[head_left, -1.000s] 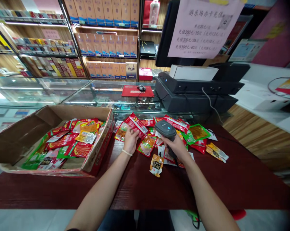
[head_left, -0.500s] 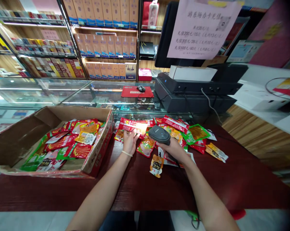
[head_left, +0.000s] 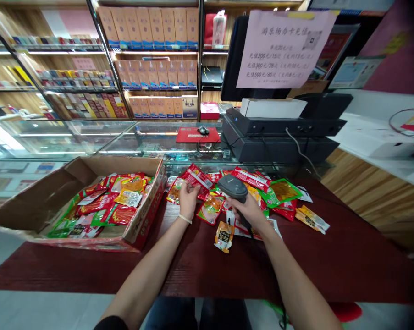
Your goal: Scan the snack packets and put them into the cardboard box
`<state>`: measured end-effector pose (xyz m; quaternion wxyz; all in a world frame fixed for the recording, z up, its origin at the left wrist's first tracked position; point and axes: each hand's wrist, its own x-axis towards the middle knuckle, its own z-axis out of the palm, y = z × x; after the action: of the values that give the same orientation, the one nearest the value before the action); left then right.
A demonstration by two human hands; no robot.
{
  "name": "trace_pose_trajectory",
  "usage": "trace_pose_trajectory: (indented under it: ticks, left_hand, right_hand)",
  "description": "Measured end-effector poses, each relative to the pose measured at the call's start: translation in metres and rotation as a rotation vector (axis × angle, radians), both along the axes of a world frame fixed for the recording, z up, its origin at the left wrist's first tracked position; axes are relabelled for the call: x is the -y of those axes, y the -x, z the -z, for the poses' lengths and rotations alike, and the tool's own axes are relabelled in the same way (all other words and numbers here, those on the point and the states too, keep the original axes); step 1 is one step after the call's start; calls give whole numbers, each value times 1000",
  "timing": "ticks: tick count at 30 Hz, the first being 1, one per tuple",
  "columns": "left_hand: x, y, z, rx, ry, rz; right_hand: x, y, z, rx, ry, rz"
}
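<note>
My left hand is closed on the lower edge of a red snack packet, tilted with its printed back upward. A dark barcode scanner is gripped in my right hand, its head pointing left towards that packet. Around both hands lies a loose heap of snack packets: a red one with a clear window, a green-edged one, and another red one. Nearer to me is a small orange-and-white packet. A yellow-orange packet lies at the right.
An open cardboard box holding several snack packets stands left on the dark red table. Behind are a glass counter, a red mouse pad and a black cash drawer below a monitor. The scanner's cable hangs over the front edge.
The red packet in my left hand has turned from nearly level to slanting, and the bright glow on it is gone. The scanner stays in my right hand. The view has shifted slightly.
</note>
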<state>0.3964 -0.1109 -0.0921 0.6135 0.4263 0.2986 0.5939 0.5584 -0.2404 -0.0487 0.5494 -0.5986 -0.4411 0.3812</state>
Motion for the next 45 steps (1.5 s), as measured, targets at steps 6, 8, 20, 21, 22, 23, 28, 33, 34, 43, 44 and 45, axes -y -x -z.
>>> trace_pose_trajectory:
  ticks: [6, 8, 20, 21, 22, 23, 28, 33, 34, 43, 44, 45]
  left_hand:
    - [19, 17, -87, -170, -373, -18]
    - [28, 41, -120, -340, -557, -142]
    - [-13, 227, -151, -1384, -843, -705]
    - [-21, 235, -143, -1416, -829, -669]
    - [-27, 242, -135, -1439, -816, -621]
    - [-31, 246, -128, -1448, -805, -571]
    - [-26, 238, -122, -1429, -811, -460]
    - [-3, 186, -132, -1380, -885, -377]
    - [1, 170, -131, -1352, -908, -341]
    - [14, 25, -83, -1269, -1005, 16]
    - [10, 14, -76, -1305, -985, 39]
    - [4, 4, -68, -1349, -969, 60]
  right_hand:
    - [1, -4, -1, -61, -87, 73]
    - [2, -5, -3, -80, -75, 77]
    - [2, 1, -2, -54, -61, 45]
    - [1, 1, -1, -41, -63, 42]
    - [1, 2, 0, -31, -65, 42]
    - [0, 2, 2, -22, -68, 41]
    - [-2, 1, 5, -1, -73, 18]
    - [0, 0, -1, -77, -85, 55]
    - [0, -1, -2, -94, -88, 61]
    - [1, -23, -6, -152, -167, 164]
    - [1, -26, -6, -166, -164, 176]
    - [0, -30, -6, -181, -161, 187]
